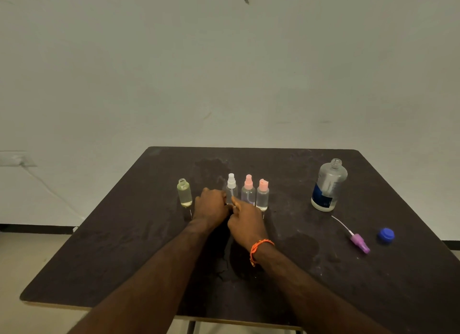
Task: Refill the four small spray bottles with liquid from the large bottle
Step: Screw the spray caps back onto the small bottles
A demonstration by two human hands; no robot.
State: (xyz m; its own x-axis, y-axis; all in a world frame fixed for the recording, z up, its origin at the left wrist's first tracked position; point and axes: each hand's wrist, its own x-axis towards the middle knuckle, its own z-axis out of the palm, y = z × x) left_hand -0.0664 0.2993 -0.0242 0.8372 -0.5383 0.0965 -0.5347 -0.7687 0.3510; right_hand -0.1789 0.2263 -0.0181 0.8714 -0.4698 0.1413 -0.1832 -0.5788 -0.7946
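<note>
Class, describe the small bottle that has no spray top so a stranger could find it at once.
Start at the dark brown table and find the row of small clear plastic bottles near its middle. The one wanted is the yellowish-tinted small bottle at the row's left end, standing apart; its neck is open, while its neighbours wear white or pink tops.

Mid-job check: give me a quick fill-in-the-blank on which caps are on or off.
1. The large bottle stands with its cap ____.
2. The blue cap lies on the ____.
3. The yellowish bottle has ____ sprayer on it.
4. The loose purple sprayer lies between the large bottle and the ____ cap.

Missing words: off; table; no; blue
</note>
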